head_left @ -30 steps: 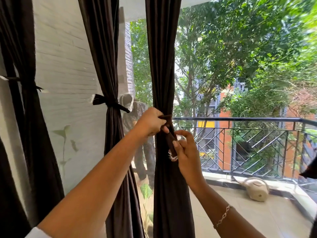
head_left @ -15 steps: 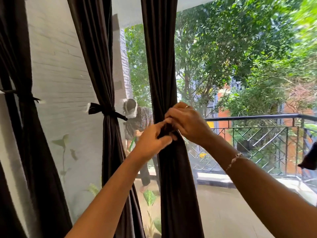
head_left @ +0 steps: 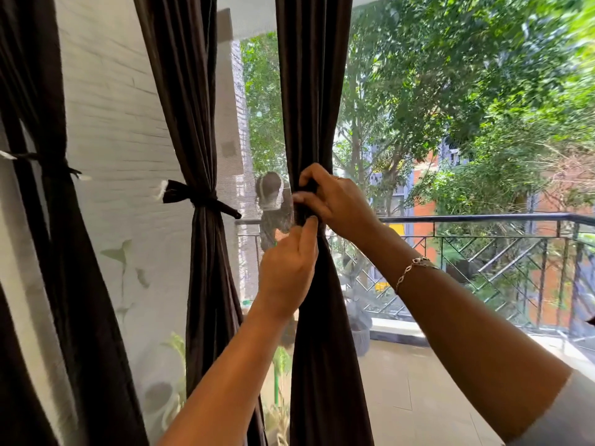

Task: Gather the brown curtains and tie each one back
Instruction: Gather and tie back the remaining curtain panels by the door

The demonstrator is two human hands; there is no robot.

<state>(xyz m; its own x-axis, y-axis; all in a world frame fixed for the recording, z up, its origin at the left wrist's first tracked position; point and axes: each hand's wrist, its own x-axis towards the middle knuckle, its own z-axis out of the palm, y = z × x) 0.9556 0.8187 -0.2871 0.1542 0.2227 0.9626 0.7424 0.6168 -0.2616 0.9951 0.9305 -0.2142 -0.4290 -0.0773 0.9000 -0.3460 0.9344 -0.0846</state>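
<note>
My right hand [head_left: 335, 201] is curled round the tie [head_left: 304, 212] at the waist of the curtain [head_left: 314, 91]. The curtain hangs gathered in front of the left end of the railing [head_left: 483, 217]. My left hand [head_left: 286, 272], just below the railing's top bar, pinches the tie from beneath. Left of the railing, a second curtain [head_left: 190, 91] is already tied.

Silver chain bracelet [head_left: 415, 268] beside the right hand [head_left: 338, 201], thin ring [head_left: 338, 178], grey sleeve [head_left: 560, 413]
</note>
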